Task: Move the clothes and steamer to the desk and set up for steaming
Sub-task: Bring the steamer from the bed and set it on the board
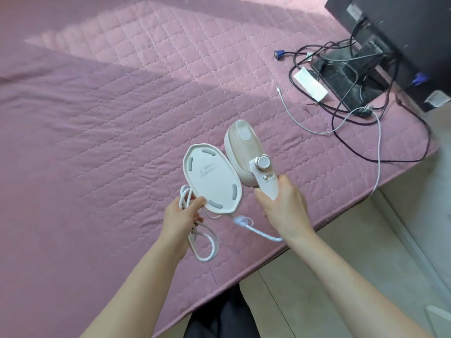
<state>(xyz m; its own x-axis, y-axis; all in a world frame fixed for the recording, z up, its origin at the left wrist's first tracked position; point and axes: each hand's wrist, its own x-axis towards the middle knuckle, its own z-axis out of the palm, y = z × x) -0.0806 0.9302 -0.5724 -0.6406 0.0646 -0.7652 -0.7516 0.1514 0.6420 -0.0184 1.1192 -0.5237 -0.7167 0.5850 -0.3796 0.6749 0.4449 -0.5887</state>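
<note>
My right hand [280,203] grips the handle of a white and beige handheld steamer [244,147], held up over the pink quilted bed [109,118]. My left hand [181,215] holds the steamer's white oval base plate [211,179] by its lower edge, together with loops of the white power cord [203,242]. The cord runs from the bottom of the handle across to the loops under my left hand. The base plate's underside, with grey pads, faces me. No clothes are in view.
A black monitor [390,32] lies at the bed's far right corner with a tangle of black cables [341,113], a blue VGA plug [277,54] and a grey cable [317,128]. Light floor [353,264] lies to the right of the bed edge.
</note>
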